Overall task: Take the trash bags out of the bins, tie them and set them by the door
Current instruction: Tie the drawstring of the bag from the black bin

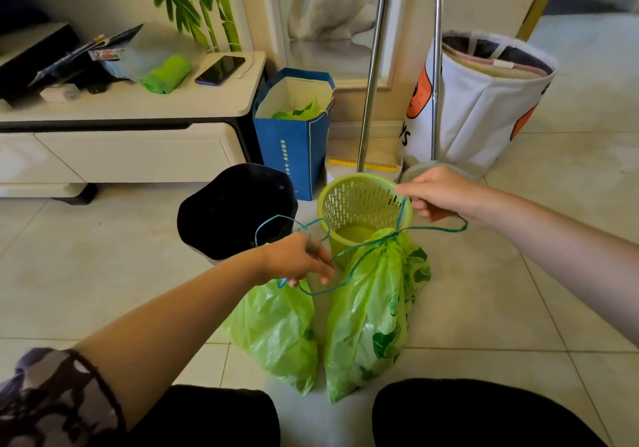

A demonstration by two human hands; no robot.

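2 green trash bags (373,311) lie on the floor tiles (484,308) before the green bin (363,204). Left hand (297,261) and right hand (435,192) each pinch the drawstring (356,249). Pull both ends apart evenly until the right bag's neck cinches.

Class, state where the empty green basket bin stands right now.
Head view, centre: the green basket bin stands on the floor right of the black bin, just behind the right-hand green bag.
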